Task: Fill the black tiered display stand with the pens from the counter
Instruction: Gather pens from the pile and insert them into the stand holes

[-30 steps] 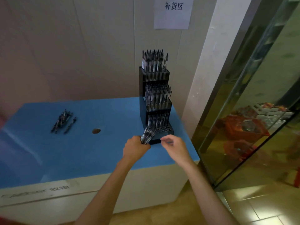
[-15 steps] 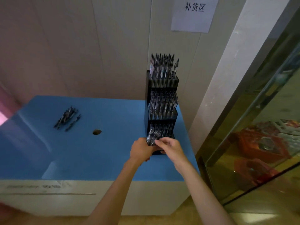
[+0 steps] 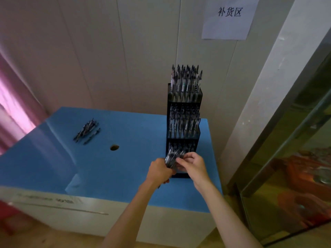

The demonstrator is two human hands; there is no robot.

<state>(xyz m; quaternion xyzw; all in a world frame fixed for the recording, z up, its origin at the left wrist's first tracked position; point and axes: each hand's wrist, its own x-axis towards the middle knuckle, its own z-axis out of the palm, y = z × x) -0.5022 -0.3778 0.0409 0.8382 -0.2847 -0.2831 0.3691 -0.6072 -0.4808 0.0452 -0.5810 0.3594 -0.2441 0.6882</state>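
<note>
Loading bottom tier of black tiered display stand (image 3: pixel 184 97) | left hand (image 3: pixel 159 171) grips pen bundle (image 3: pixel 172 158) | right hand (image 3: pixel 192 164) pinches one pen from it | spare pens (image 3: pixel 86 130) on tabletop (image 3: pixel 125 133), well apart | next: seat pen upright in free slot.

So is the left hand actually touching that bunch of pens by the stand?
Touching. The head view shows the left hand gripping the bunch of pens, whose ends stick out above its fingers.
</note>
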